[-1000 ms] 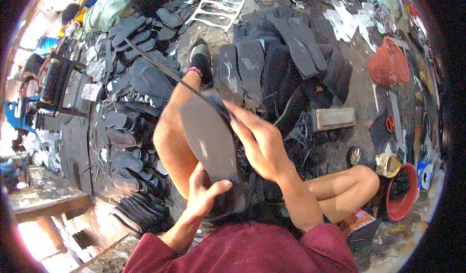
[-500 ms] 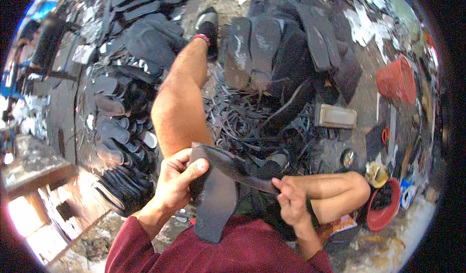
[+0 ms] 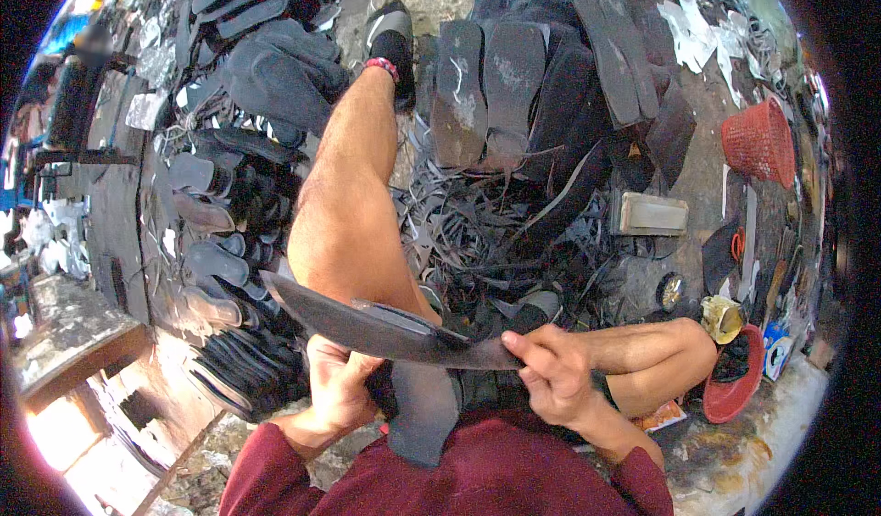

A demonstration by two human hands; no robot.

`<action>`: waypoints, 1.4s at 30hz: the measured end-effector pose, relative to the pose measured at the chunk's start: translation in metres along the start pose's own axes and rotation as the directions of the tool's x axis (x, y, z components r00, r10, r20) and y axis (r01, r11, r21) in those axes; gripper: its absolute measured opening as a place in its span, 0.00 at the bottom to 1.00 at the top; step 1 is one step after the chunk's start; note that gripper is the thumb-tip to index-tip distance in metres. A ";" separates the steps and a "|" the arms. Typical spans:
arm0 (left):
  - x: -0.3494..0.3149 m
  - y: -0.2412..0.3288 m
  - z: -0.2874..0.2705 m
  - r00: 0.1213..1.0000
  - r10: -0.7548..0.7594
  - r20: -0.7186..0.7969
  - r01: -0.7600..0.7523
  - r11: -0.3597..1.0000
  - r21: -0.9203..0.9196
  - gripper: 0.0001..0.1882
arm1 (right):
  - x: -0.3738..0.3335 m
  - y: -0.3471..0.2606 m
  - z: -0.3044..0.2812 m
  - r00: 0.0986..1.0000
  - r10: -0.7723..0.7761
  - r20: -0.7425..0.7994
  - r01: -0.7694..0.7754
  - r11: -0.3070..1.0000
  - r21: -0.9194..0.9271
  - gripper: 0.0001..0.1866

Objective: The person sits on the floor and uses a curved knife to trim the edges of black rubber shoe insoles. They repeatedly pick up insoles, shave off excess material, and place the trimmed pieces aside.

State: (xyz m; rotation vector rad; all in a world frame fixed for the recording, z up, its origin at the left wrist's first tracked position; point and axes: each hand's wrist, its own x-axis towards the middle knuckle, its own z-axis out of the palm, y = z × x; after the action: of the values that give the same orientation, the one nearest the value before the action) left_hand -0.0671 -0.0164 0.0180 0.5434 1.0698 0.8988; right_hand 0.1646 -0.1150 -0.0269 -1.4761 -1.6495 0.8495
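Scuffed grey floor (image 3: pixel 707 122) lies under this workplace, with a tangled heap of thin black offcut strips (image 3: pixel 459 213) at its middle. Beyond that heap lie overlapping flat black slabs (image 3: pixel 509 76); to its left, rows of dark rounded sole shapes (image 3: pixel 216 264); to its right, a pale rectangular block (image 3: pixel 653 214) and, farther off, a red woven plastic basket (image 3: pixel 760 142).

On the near side of the heap, over the person's lap, is a dark grey sole-shaped sheet (image 3: pixel 427 410). The left hand (image 3: pixel 335 392) appears closed on its left edge. The right hand (image 3: pixel 555 374) pinches one end of a long, curved, dark flat piece (image 3: pixel 358 328), which crosses in front of the sheet and tapers leftward; whether the two are joined cannot be told.

Judging by the heap, plenty of trimming is done. The sheet has a sole's outline, yet both hands remain occupied with it and the flat piece, so this one seems unfinished.
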 end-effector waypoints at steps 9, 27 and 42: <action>0.009 0.007 -0.004 0.985 -0.070 0.157 0.032 0.971 0.235 0.07 | 0.064 -0.023 -0.055 0.966 0.045 0.256 -0.008 0.989 -0.145 0.29; -0.021 -0.033 0.011 0.434 -0.506 0.745 0.549 0.804 0.227 0.78 | -0.004 -0.019 -0.067 0.850 0.441 0.288 -0.516 0.585 0.626 0.25; -0.030 -0.073 0.092 0.202 -0.242 0.949 -0.826 0.479 0.298 0.20 | -0.057 0.020 -0.020 0.467 0.838 -0.283 -0.035 0.338 0.941 0.22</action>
State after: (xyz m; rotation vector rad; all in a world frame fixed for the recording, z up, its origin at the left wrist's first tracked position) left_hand 0.0374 -0.0774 0.0154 2.0000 0.0091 0.1437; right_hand 0.1951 -0.1690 -0.0399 -1.2464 0.0888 0.9431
